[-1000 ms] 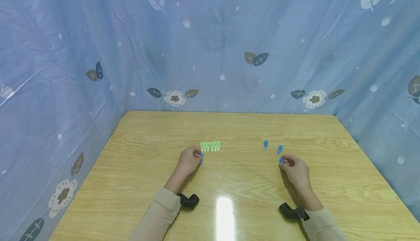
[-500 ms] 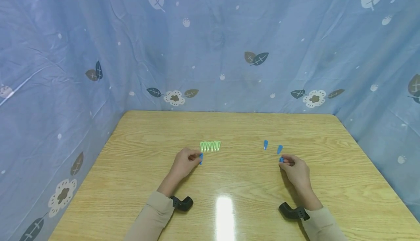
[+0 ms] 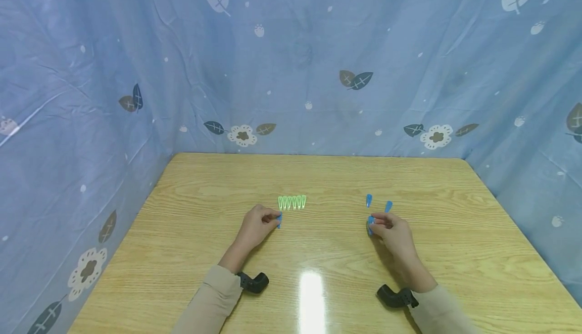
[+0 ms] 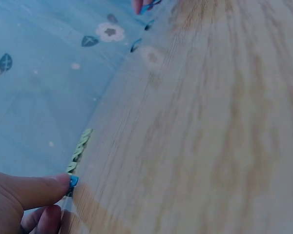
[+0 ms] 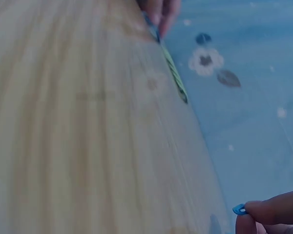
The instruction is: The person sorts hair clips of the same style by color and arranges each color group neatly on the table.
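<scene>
My left hand pinches a blue snap hair clip just below the left end of a row of green snap hair clips. In the left wrist view the thumb covers part of that blue hair clip. Over on the right, my right hand holds another blue hair clip between thumb and fingertips. The right wrist view shows this hair clip poking out past the fingertips. Two more blue clips, a left one and a right one, lie just beyond the right hand.
The wooden table runs back to a blue patterned curtain, which also hangs at both sides. Black curved mounts, left and right, sit on the wrists. A bright light reflection shows on the tabletop near the front.
My right hand has moved left with its blue hair clip. The left hand has shifted slightly at the wrist and stays at its clip. The green row has not moved.
</scene>
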The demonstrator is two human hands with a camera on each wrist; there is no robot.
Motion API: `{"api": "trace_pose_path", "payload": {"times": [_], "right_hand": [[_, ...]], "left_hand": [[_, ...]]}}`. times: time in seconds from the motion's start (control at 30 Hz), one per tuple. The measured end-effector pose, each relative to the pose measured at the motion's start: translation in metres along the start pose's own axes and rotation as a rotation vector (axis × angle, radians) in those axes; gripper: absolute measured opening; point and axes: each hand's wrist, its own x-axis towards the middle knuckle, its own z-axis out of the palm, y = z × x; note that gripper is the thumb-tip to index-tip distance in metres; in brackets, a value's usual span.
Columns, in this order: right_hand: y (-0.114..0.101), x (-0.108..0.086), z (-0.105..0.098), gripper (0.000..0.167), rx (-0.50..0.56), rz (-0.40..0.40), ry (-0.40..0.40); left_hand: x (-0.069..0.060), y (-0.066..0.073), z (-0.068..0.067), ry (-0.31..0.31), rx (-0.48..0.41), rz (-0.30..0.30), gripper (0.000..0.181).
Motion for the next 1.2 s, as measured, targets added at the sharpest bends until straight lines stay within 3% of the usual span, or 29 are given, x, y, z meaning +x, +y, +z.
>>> {"api": "trace_pose_path", "payload": {"times": [0.37, 0.63, 0.93, 1.2], "right_hand": [[-0.03, 0.01, 0.07, 0.028, 0.081, -0.109, -0.115], [-0.053, 0.012, 0.118, 0.025, 0.167, -0.139, -0.165], [-0.063, 0.019, 0.158, 0.024, 0.114, -0.177, -0.145], [-0.069, 0.022, 0.175, 0.022, 0.047, -0.254, -0.126]], "left_hand": [[-0.001, -0.005, 0.002, 0.012, -0.009, 0.013, 0.017], [-0.003, -0.004, 0.003, 0.008, -0.025, -0.001, 0.015], [0.0, -0.005, 0.003, 0.02, -0.007, 0.007, 0.014], [0.003, -0.004, 0.002, 0.024, 0.001, 0.026, 0.014]]}}
